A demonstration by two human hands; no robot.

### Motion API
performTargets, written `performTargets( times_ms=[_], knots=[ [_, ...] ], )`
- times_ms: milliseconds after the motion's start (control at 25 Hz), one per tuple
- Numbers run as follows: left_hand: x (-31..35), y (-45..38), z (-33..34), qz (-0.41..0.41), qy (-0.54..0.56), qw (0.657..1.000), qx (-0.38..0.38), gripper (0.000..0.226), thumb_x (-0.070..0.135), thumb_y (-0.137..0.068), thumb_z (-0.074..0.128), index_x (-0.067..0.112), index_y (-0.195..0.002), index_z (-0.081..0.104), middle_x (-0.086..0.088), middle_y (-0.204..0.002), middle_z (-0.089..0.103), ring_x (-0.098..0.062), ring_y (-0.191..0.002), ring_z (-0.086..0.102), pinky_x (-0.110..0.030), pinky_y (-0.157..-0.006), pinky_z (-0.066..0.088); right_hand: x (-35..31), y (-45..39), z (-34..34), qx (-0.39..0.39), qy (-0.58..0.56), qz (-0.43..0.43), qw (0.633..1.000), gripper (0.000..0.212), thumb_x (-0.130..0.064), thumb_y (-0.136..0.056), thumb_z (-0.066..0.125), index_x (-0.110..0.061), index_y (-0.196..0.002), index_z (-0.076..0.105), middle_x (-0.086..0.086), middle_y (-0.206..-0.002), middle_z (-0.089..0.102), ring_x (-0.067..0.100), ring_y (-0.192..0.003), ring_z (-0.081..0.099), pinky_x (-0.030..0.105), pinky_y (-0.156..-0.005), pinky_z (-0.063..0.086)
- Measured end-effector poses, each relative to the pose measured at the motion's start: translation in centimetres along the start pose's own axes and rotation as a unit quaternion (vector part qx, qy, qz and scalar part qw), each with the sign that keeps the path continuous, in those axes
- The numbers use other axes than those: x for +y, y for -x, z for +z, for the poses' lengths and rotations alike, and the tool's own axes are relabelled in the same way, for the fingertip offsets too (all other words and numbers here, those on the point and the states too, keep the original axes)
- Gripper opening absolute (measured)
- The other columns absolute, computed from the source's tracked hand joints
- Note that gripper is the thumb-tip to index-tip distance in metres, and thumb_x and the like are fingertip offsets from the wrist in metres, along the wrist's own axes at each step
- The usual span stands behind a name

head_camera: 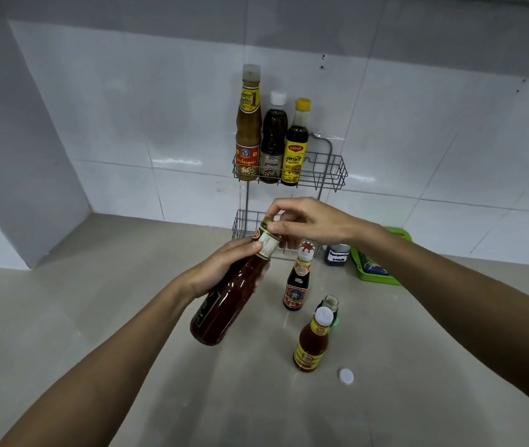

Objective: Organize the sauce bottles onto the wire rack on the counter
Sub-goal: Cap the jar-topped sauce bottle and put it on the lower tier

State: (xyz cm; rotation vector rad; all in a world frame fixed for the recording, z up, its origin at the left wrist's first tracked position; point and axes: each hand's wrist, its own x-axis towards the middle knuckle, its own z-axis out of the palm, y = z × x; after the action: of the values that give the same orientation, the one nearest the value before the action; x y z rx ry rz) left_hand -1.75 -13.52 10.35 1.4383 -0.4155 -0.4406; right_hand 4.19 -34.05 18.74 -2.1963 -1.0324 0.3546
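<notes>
A two-tier wire rack (337,171) stands against the tiled wall. Its top tier holds three bottles: a tan sauce bottle (248,124), a dark white-capped bottle (273,140) and a yellow-capped bottle (296,146). My left hand (224,269) grips a large red sauce bottle (224,311), tilted above the counter. My right hand (301,221) pinches that bottle's cap in front of the lower tier. On the counter stand a dark red-capped bottle (297,285), an orange white-capped bottle (313,343) and a small uncapped bottle (330,303).
A loose white cap (346,376) lies on the counter at the right. A small dark labelled jar (337,254) stands beside the rack's foot. A green tray (376,269) sits to its right, partly behind my right forearm.
</notes>
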Motion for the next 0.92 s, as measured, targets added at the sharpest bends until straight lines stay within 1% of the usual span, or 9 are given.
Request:
performTargets(
  times_ms=[80, 160, 280, 360, 440, 560, 680, 760, 920],
  knots=[
    [1.0, -0.3, 0.2, -0.009, 0.035, 0.998, -0.059, 0.039, 0.046, -0.091, 0.054, 0.008, -0.098, 0.051, -0.011, -0.082, 0.059, -0.025, -0.064, 0.061, -0.032, -0.061, 0.051, -0.3, 0.3, 0.6, 0.053, -0.044, -0.021, 0.997, 0.028, -0.035, -0.093, 0.058, -0.008, -0.098, 0.059, 0.020, -0.076, 0.067, 0.030, -0.060, 0.061, 0.036, -0.051, 0.049],
    [1.7, -0.8, 0.4, -0.001, 0.006, 0.998, -0.064, 0.036, 0.043, -0.095, 0.047, 0.007, -0.098, 0.051, -0.011, -0.082, 0.061, -0.024, -0.063, 0.064, -0.029, -0.058, 0.052, -0.3, 0.3, 0.7, 0.083, -0.093, -0.015, 0.992, 0.030, -0.032, -0.094, 0.058, -0.003, -0.092, 0.054, 0.019, -0.061, 0.054, 0.021, -0.047, 0.048, 0.030, -0.041, 0.037],
    [1.1, -1.5, 0.3, 0.019, -0.096, 0.995, 0.015, 0.028, 0.038, -0.097, 0.047, 0.010, -0.096, 0.053, -0.010, -0.080, 0.064, -0.024, -0.064, 0.065, -0.031, -0.060, 0.052, 0.9, -0.2, 0.8, 0.109, -0.077, 0.071, 0.988, 0.042, -0.047, -0.089, 0.059, -0.006, -0.085, 0.053, 0.001, -0.051, 0.047, 0.014, -0.042, 0.038, 0.025, -0.040, 0.027],
    [0.0, -1.9, 0.2, 0.028, -0.168, 0.983, 0.061, 0.032, 0.045, -0.093, 0.053, 0.013, -0.099, 0.054, -0.007, -0.079, 0.064, -0.023, -0.064, 0.067, -0.035, -0.061, 0.052, 2.0, -0.5, 1.7, 0.129, -0.032, 0.134, 0.982, 0.044, -0.057, -0.083, 0.059, -0.013, -0.083, 0.056, -0.006, -0.054, 0.051, 0.010, -0.043, 0.042, 0.025, -0.044, 0.031],
    [-0.7, -2.1, 0.5, 0.034, -0.201, 0.976, 0.078, 0.029, 0.043, -0.094, 0.054, 0.015, -0.103, 0.054, -0.007, -0.079, 0.063, -0.024, -0.066, 0.067, -0.038, -0.064, 0.053, 2.7, -0.5, 2.5, 0.159, -0.023, 0.139, 0.977, 0.040, -0.055, -0.084, 0.060, -0.016, -0.080, 0.056, -0.007, -0.055, 0.054, 0.006, -0.045, 0.045, 0.025, -0.048, 0.032],
    [0.1, -1.9, 1.0, 0.012, -0.114, 0.993, 0.029, 0.026, 0.038, -0.099, 0.048, 0.012, -0.100, 0.050, -0.009, -0.079, 0.063, -0.024, -0.065, 0.064, -0.034, -0.063, 0.052, 2.4, 0.3, 3.0, 0.193, -0.071, 0.040, 0.978, 0.034, -0.047, -0.090, 0.059, -0.013, -0.087, 0.055, -0.008, -0.049, 0.051, 0.007, -0.046, 0.040, 0.025, -0.049, 0.031],
    [1.4, -1.7, 1.3, -0.025, 0.020, 0.996, -0.089, 0.042, 0.052, -0.093, 0.049, 0.011, -0.099, 0.047, -0.009, -0.078, 0.059, -0.023, -0.062, 0.062, -0.029, -0.058, 0.050, 1.1, 0.8, 2.7, 0.204, -0.107, -0.090, 0.969, 0.023, -0.032, -0.094, 0.055, -0.010, -0.093, 0.052, 0.007, -0.052, 0.046, 0.015, -0.050, 0.039, 0.027, -0.051, 0.032],
    [1.9, -1.7, 1.6, -0.029, 0.055, 0.991, -0.116, 0.053, 0.059, -0.088, 0.053, 0.008, -0.098, 0.050, -0.007, -0.077, 0.058, -0.020, -0.061, 0.062, -0.029, -0.058, 0.050, 0.7, 0.7, 2.4, 0.219, -0.088, -0.127, 0.963, 0.019, -0.027, -0.094, 0.053, -0.009, -0.089, 0.051, -0.002, -0.051, 0.044, 0.010, -0.050, 0.039, 0.023, -0.052, 0.032],
    [1.9, -2.2, 1.9, 0.013, -0.089, 0.996, 0.026, 0.034, 0.048, -0.095, 0.050, 0.013, -0.097, 0.052, -0.008, -0.078, 0.062, -0.024, -0.062, 0.064, -0.032, -0.060, 0.052, 1.1, 0.0, 2.2, 0.243, 0.013, -0.009, 0.970, 0.016, -0.034, -0.093, 0.050, -0.022, -0.082, 0.049, -0.003, -0.052, 0.048, 0.012, -0.051, 0.042, 0.031, -0.054, 0.035]
  ],
)
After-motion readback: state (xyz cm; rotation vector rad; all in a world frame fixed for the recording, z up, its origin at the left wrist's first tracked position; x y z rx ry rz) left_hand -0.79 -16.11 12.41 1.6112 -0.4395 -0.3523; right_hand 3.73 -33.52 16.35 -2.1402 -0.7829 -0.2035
